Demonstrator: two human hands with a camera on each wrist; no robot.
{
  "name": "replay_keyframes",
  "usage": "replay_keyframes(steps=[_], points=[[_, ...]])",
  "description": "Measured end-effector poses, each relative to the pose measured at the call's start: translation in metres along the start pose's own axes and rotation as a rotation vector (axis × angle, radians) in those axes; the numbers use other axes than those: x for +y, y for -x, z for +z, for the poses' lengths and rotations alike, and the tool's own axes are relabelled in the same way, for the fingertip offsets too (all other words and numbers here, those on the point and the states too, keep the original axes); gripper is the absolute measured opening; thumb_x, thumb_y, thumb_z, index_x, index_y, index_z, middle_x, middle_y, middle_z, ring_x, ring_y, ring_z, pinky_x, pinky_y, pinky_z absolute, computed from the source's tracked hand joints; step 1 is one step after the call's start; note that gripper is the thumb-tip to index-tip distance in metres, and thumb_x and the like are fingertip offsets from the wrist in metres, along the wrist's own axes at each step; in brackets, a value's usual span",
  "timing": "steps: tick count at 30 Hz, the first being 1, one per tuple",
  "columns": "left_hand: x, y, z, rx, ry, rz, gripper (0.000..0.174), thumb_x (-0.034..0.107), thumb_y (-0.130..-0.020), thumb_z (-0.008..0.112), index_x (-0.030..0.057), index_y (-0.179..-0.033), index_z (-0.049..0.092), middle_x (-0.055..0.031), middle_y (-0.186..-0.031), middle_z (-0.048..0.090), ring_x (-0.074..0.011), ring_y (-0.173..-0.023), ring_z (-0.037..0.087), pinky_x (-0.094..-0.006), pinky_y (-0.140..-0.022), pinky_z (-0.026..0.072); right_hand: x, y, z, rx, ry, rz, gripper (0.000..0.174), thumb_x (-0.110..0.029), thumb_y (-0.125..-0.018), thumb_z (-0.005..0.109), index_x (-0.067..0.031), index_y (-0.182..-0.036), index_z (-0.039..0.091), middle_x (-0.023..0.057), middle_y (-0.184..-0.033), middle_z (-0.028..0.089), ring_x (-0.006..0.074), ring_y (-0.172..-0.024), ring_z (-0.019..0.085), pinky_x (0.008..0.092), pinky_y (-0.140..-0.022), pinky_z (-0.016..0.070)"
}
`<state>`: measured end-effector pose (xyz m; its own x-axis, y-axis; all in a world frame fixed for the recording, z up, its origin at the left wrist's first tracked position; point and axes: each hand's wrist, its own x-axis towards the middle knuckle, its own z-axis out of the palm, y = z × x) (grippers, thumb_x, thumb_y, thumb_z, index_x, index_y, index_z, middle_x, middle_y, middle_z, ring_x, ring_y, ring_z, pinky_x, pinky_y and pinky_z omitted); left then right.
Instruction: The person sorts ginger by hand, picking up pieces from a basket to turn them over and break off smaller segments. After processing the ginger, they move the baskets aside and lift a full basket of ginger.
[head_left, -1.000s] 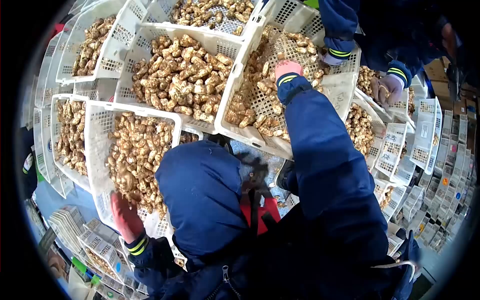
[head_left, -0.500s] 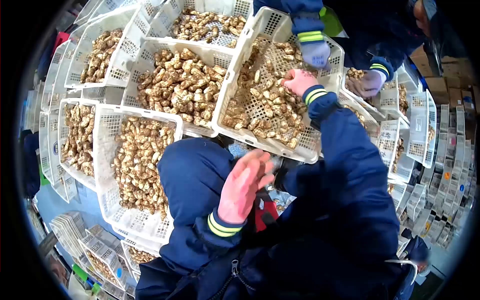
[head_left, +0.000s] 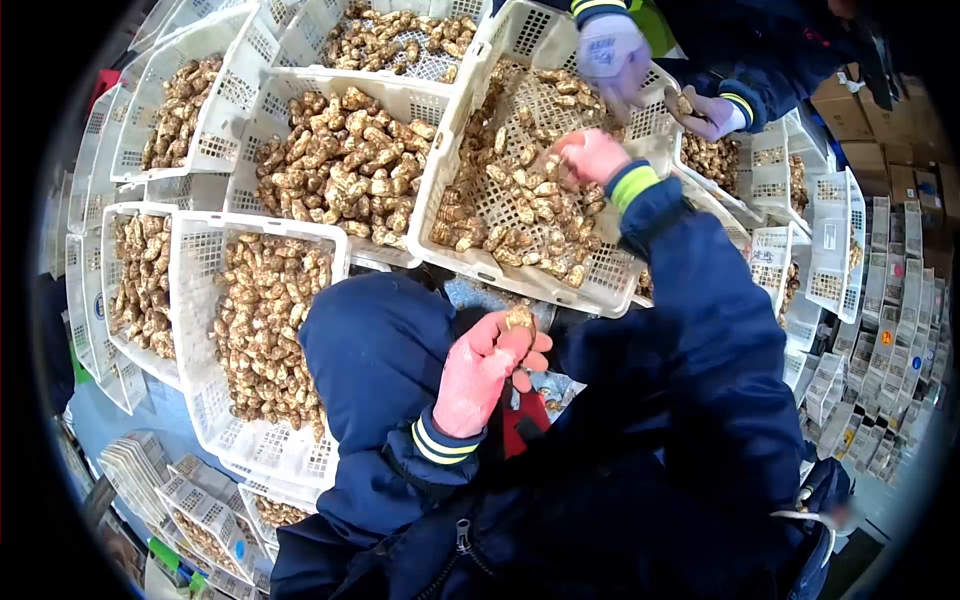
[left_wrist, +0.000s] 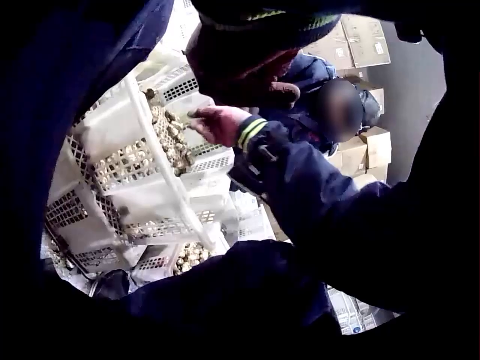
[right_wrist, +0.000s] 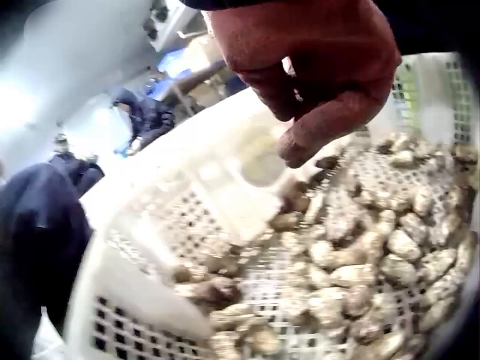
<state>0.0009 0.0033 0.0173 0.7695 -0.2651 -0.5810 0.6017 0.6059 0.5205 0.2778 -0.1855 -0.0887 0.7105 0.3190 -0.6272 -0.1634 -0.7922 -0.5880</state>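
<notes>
In the head view my left hand [head_left: 470, 385], in a pink glove, is raised in front of my chest. Its thumb and fingers pinch a small knobbly brown tuber [head_left: 519, 318]. My right hand [head_left: 593, 157], in the same kind of glove, hovers over a white perforated crate [head_left: 425, 225] of loose tubers [head_left: 540, 205]. From the right wrist, this gloved hand [right_wrist: 315, 67] appears above the crate, fingers loosely bent, with no tuber visible in its grasp. The left wrist view shows the left hand [left_wrist: 244, 75] dark at the top, its fingertips partly hidden.
Another person's gloved hands [head_left: 612, 55] work at the far side of this crate; the other one [head_left: 712, 112] is over a neighbouring crate. A crate [head_left: 185, 330] full of tubers stands left, another heaped pile [head_left: 345, 165] beyond it. Stacked crates [head_left: 845, 250] line the right side.
My left hand came from the left crate to before my chest; a tuber now shows at its fingertips. My right hand stays over the crate, shifted slightly. The other person's hand moved over the crate.
</notes>
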Motion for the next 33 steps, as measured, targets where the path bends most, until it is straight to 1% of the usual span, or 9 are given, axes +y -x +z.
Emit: replay_keyframes(steps=[4, 6, 11, 13, 17, 23, 25, 31, 33], points=[[0.001, 0.003, -0.004, -0.071, -0.018, -0.019, 0.029, 0.016, -0.086, 0.053, -0.0011, -0.110, 0.052, -0.0083, -0.088, 0.062, -0.0112, -0.071, 0.059, -0.0218, -0.057, 0.0458, 0.018, -0.055, 0.019, 0.209, 0.603, 0.352, 0.047, -0.032, -0.080, 0.051, 0.0018, -0.113, 0.056, 0.0224, -0.119, 0.054, 0.0337, -0.110, 0.053, 0.0393, -0.094, 0.0418], [-0.003, 0.003, -0.008, -0.332, 0.188, 0.133, 0.033, 0.012, -0.084, 0.056, -0.0010, -0.114, 0.048, -0.0110, -0.098, 0.060, -0.0150, -0.082, 0.059, -0.0248, -0.067, 0.0489, 0.011, -0.057, 0.040, 0.227, 0.699, 0.324, 0.046, -0.032, -0.081, 0.050, 0.0009, -0.112, 0.057, 0.0194, -0.119, 0.055, 0.0298, -0.111, 0.053, 0.0377, -0.095, 0.0403], [0.004, 0.001, 0.005, -0.230, 0.330, 0.189, 0.034, 0.005, -0.085, 0.054, 0.0020, -0.118, 0.045, -0.0126, -0.116, 0.051, -0.0176, -0.101, 0.053, -0.0286, -0.080, 0.0472, 0.024, -0.066, 0.042, 0.439, 0.501, 0.356, 0.049, -0.039, -0.076, 0.057, -0.0007, -0.105, 0.062, 0.0161, -0.104, 0.063, 0.0274, -0.096, 0.061, 0.0357, -0.085, 0.0466], [-0.001, -0.001, -0.002, -0.105, 0.404, 0.134, 0.029, 0.005, -0.087, 0.051, 0.0027, -0.115, 0.046, -0.0116, -0.111, 0.054, -0.0172, -0.095, 0.056, -0.0281, -0.076, 0.0480, 0.002, -0.035, 0.018, 0.170, 0.180, 0.247, 0.044, -0.041, -0.077, 0.063, -0.0010, -0.095, 0.065, 0.0082, -0.064, 0.063, 0.0192, -0.055, 0.058, 0.0308, -0.055, 0.0467], [-0.015, -0.011, -0.015, 0.089, 0.307, 0.112, 0.034, 0.028, -0.090, 0.055, 0.0061, -0.115, 0.049, -0.0083, -0.107, 0.058, -0.0170, -0.088, 0.058, -0.0278, -0.071, 0.0462, -0.045, 0.068, 0.014, -0.189, -0.307, -0.045, 0.028, -0.028, -0.080, 0.062, -0.0041, -0.092, 0.066, 0.0050, -0.063, 0.061, 0.0091, -0.050, 0.057, 0.0207, -0.047, 0.0432], [-0.003, -0.009, -0.003, 0.098, 0.345, 0.133, 0.054, 0.017, -0.084, 0.060, 0.0003, -0.130, 0.037, -0.0099, -0.114, 0.054, -0.0192, -0.098, 0.057, -0.0297, -0.077, 0.0478, -0.095, 0.168, 0.044, -0.484, 0.025, -0.375, 0.039, -0.022, -0.084, 0.057, -0.0045, -0.119, 0.053, 0.0047, -0.076, 0.063, 0.0082, -0.068, 0.058, 0.0234, -0.059, 0.0465], [-0.010, -0.010, -0.012, 0.111, 0.299, 0.144, 0.052, 0.013, -0.083, 0.059, -0.0009, -0.129, 0.038, -0.0093, -0.110, 0.056, -0.0181, -0.093, 0.058, -0.0287, -0.075, 0.0483, -0.091, 0.141, 0.025, -0.662, -0.253, -0.089, 0.039, -0.017, -0.086, 0.053, -0.0033, -0.122, 0.051, 0.0055, -0.082, 0.065, 0.0092, -0.067, 0.060, 0.0222, -0.059, 0.0469], [-0.007, -0.006, -0.005, 0.121, 0.219, 0.160, 0.038, 0.006, -0.084, 0.058, -0.0034, -0.119, 0.046, -0.0143, -0.097, 0.059, -0.0172, -0.077, 0.059, -0.0233, -0.059, 0.0494, 0.011, -0.038, 0.046, 0.233, 0.957, -0.010, 0.034, -0.021, -0.083, 0.049, -0.0035, -0.112, 0.056, 0.0116, -0.103, 0.064, 0.0239, -0.090, 0.063, 0.0384, -0.079, 0.0493], [-0.007, -0.003, -0.007, 0.092, 0.212, 0.154, 0.037, 0.006, -0.084, 0.059, -0.0028, -0.118, 0.047, -0.0143, -0.096, 0.059, -0.0173, -0.076, 0.059, -0.0231, -0.058, 0.0494, 0.025, -0.067, 0.058, 0.251, 0.962, 0.009, 0.031, -0.020, -0.084, 0.047, -0.0064, -0.109, 0.060, 0.0112, -0.107, 0.063, 0.0243, -0.099, 0.061, 0.0397, -0.082, 0.0492]])
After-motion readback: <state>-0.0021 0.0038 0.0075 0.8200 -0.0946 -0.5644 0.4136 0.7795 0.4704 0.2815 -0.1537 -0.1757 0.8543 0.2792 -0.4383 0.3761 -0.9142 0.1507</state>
